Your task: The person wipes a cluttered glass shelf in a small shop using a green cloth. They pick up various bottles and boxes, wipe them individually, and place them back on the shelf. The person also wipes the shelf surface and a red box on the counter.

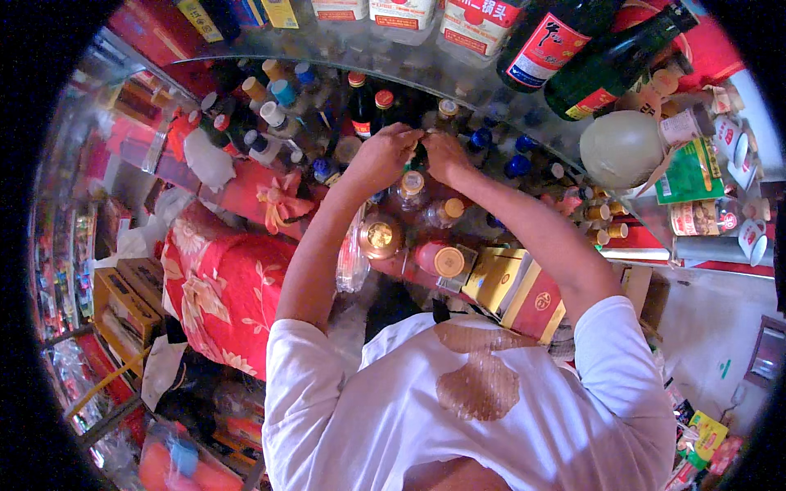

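Both arms reach forward over a shelf packed with bottles. My left hand and my right hand meet at the fingertips, with something dark and green, perhaps a bottle's neck, between and below them. What the fingers pinch is too small to tell. Just beyond my left hand rise dark bottles with red caps. A bottle with a pale gold cap stands behind my right hand. Under the hands are a clear bottle with a whitish cap and one with an orange cap; blue caps show to the right.
A glass shelf edge curves above the hands, bearing large jugs and green glass bottles. A round pale jar stands at the right. Boxes lie near the right elbow. A red floral cloth is at the left.
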Demonstrator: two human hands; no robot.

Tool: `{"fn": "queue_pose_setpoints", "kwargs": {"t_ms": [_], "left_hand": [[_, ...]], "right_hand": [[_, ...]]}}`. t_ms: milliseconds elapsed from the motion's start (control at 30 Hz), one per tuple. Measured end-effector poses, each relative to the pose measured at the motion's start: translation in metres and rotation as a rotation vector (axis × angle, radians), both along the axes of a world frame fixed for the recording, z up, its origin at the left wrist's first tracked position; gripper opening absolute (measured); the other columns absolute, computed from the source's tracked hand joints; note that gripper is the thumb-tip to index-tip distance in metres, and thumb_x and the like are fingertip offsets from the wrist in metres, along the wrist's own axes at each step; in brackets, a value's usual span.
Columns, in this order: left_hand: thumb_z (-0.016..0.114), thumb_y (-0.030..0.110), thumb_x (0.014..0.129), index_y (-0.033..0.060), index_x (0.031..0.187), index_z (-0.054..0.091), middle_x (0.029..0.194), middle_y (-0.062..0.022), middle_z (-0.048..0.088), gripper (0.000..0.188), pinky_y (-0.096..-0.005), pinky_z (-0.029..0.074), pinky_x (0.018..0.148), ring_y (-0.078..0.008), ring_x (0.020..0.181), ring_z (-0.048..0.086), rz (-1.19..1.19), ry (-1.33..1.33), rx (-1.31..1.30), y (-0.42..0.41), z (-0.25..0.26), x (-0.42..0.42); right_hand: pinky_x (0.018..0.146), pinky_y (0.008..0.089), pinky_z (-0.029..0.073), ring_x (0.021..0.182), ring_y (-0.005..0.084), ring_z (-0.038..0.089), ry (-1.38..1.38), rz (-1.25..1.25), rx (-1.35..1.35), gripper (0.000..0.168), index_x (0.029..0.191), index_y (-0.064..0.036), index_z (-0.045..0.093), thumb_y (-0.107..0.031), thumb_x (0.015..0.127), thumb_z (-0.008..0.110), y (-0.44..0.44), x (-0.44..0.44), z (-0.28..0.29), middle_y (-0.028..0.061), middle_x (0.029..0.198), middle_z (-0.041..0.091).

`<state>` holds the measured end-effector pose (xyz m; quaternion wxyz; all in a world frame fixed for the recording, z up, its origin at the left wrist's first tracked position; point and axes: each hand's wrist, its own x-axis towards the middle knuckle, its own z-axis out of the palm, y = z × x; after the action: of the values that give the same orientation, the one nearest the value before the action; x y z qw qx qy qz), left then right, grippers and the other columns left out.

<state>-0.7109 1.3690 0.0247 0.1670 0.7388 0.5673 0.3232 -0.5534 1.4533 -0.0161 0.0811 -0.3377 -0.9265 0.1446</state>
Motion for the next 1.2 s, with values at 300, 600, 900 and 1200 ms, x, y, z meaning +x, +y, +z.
{"fn": "queue_pose_setpoints", "kwargs": {"t_ms": [300, 600, 900, 1200], "left_hand": [[0.057, 0.003, 0.085, 0.0004, 0.123, 0.054, 0.113, -0.0204, 0.06, 0.038, -0.0415, 0.048, 0.09, -0.0393, 0.104, 0.058, 0.136, -0.148, -0.084, -0.016, 0.005, -0.006], [0.064, 0.004, 0.082, 0.005, 0.119, 0.056, 0.116, -0.0158, 0.053, 0.038, -0.0403, 0.05, 0.087, -0.0378, 0.103, 0.059, 0.06, -0.265, -0.018, -0.018, 0.004, 0.003], [0.065, 0.006, 0.08, 0.0016, 0.113, 0.059, 0.109, -0.0173, 0.056, 0.033, -0.0425, 0.049, 0.083, -0.0389, 0.098, 0.059, 0.074, -0.191, 0.025, -0.004, 0.004, -0.001], [0.067, 0.007, 0.078, 0.0023, 0.11, 0.063, 0.102, -0.0164, 0.058, 0.033, -0.0412, 0.05, 0.078, -0.0361, 0.09, 0.06, 0.027, -0.207, 0.047, 0.023, -0.005, -0.002]], "right_hand": [[0.073, 0.0441, 0.051, 0.082, 0.0398, 0.063, 0.417, 0.146, -0.067, 0.026, 0.092, -0.007, 0.066, 0.006, 0.073, 0.054, 0.031, -0.015, -0.005, 0.0206, 0.084, 0.065], [0.067, 0.0395, 0.051, 0.075, 0.0356, 0.063, 0.148, 0.05, -0.244, 0.035, 0.101, -0.014, 0.067, 0.001, 0.069, 0.067, 0.067, -0.039, -0.046, 0.0207, 0.082, 0.066], [0.069, 0.0493, 0.051, 0.075, 0.0408, 0.065, 0.075, -0.072, -0.021, 0.016, 0.087, 0.001, 0.064, -0.008, 0.075, 0.056, 0.01, 0.002, -0.018, 0.0236, 0.08, 0.066], [0.081, 0.0439, 0.05, 0.092, 0.0387, 0.064, -0.277, 0.035, -0.484, 0.04, 0.099, 0.001, 0.065, -0.03, 0.074, 0.072, -0.001, 0.011, 0.093, 0.0234, 0.095, 0.066]]}}
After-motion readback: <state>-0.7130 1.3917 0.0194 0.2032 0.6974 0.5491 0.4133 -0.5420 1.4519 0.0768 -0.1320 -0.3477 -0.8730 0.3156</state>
